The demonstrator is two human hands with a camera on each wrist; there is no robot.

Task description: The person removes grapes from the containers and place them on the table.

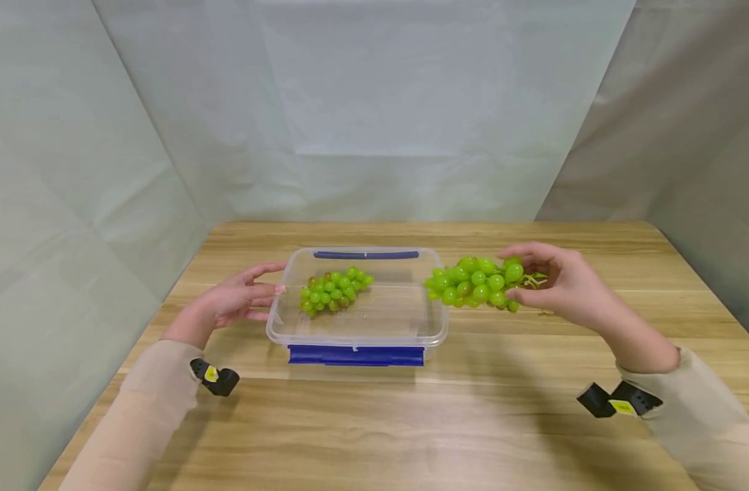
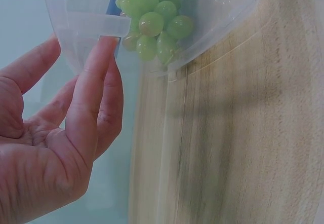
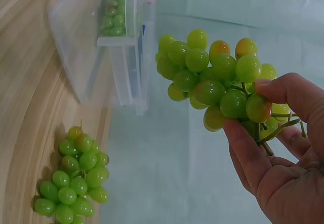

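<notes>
Glossy green grapes (image 1: 477,281), a round-berried bunch, hang above the wooden table (image 1: 411,423) by the box's right edge, pinched by the right hand (image 1: 565,286). The relaxed left hand (image 1: 239,300) touches the clear plastic box (image 1: 356,327), which holds another bunch (image 1: 334,290).

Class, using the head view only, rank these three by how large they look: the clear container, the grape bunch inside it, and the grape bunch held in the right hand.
1. Clear container, clearly largest.
2. Grape bunch held by the right hand: held bunch.
3. Grape bunch in the container, somewhat smaller than the held one, though both lie at a similar distance.
</notes>
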